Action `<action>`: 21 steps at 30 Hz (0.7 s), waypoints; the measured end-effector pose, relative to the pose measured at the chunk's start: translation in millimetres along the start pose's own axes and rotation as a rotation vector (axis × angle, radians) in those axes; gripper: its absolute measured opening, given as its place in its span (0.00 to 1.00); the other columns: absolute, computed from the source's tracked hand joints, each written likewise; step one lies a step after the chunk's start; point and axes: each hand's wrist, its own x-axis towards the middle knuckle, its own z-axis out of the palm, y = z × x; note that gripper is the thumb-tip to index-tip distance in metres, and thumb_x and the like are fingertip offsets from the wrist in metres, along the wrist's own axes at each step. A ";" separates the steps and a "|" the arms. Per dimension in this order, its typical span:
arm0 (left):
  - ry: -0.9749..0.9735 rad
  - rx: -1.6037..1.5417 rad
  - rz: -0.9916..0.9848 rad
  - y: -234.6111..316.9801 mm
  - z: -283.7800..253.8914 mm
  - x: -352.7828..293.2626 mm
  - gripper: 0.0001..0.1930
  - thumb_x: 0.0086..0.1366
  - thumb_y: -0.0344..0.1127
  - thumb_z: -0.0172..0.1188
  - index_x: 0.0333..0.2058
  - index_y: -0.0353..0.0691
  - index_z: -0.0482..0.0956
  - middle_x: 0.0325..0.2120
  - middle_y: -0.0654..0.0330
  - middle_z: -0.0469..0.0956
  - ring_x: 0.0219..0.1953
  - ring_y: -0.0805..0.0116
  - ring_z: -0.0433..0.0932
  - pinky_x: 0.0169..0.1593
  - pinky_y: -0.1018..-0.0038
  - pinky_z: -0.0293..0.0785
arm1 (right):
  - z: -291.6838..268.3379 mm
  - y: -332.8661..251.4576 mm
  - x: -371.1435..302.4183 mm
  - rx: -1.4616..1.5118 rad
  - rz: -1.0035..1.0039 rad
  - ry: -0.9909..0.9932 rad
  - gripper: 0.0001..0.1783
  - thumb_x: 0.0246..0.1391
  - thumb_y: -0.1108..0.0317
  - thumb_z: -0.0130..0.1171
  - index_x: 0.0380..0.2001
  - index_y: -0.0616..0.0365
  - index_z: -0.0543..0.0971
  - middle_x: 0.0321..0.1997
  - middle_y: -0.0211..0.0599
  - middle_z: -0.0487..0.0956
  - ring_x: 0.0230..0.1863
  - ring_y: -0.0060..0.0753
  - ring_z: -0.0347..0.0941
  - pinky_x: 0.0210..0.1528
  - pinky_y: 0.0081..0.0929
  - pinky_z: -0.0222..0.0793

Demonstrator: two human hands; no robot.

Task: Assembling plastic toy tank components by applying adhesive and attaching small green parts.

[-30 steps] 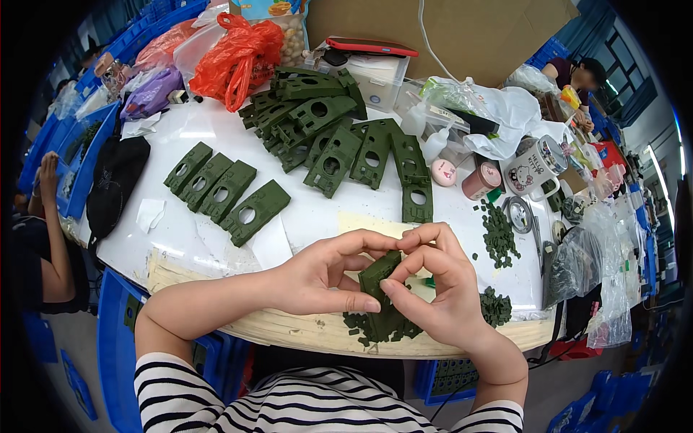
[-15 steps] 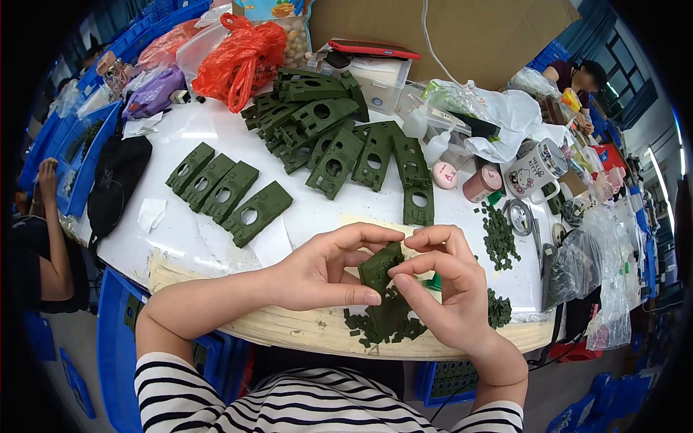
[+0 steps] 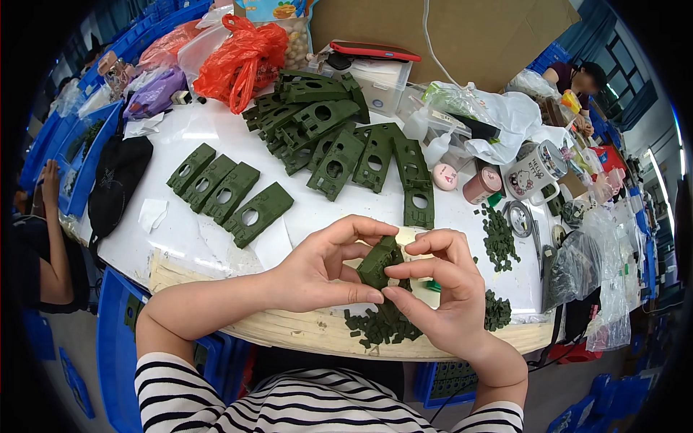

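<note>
The dark green hull-shaped part (image 3: pixel 377 265) sits tilted between the two hands, above the near edge of the worktop (image 3: pixel 216 133). Over the last second it has swung round to look shorter, with less of its length reaching down toward the body. The left hand (image 3: pixel 325 268) grasps it, fingers over the top and thumb low. The right hand (image 3: pixel 451 299) has shifted too: its index finger and thumb now meet the part's right side, with other fingers raised clear. Whether they also pinch a small piece cannot be told. This seems a change of angle within the same handling, with the part not yet let go. Loose green pieces (image 3: pixel 382 326) lie below the hands; four similar hulls (image 3: pixel 260 214) to their left and a heap of hulls (image 3: pixel 336 155) beyond remain in place.
</note>
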 end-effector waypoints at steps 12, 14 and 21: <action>-0.048 -0.029 -0.025 0.6 -1.8 -0.1 0.38 0.60 0.19 0.63 0.66 0.37 0.55 0.57 0.55 0.66 0.60 0.66 0.69 0.54 0.71 0.77 | -2.7 -4.6 0.8 0.033 -0.010 -0.006 0.13 0.42 0.76 0.70 0.36 0.59 0.82 0.43 0.37 0.74 0.48 0.35 0.68 0.48 0.29 0.65; -0.074 -0.127 -0.089 7.2 -0.9 -0.1 0.38 0.64 0.25 0.62 0.68 0.38 0.51 0.56 0.55 0.68 0.59 0.66 0.70 0.56 0.69 0.75 | -6.2 -3.1 1.7 0.073 -0.041 0.027 0.16 0.44 0.75 0.69 0.38 0.61 0.80 0.43 0.40 0.74 0.46 0.36 0.69 0.48 0.29 0.65; -0.159 -0.400 -0.336 23.1 -3.8 0.7 0.37 0.71 0.44 0.53 0.71 0.40 0.44 0.49 0.50 0.75 0.48 0.66 0.76 0.53 0.65 0.75 | -25.8 -2.1 18.0 0.027 -0.183 -0.169 0.32 0.41 0.69 0.74 0.52 0.59 0.76 0.51 0.44 0.73 0.51 0.42 0.67 0.55 0.36 0.64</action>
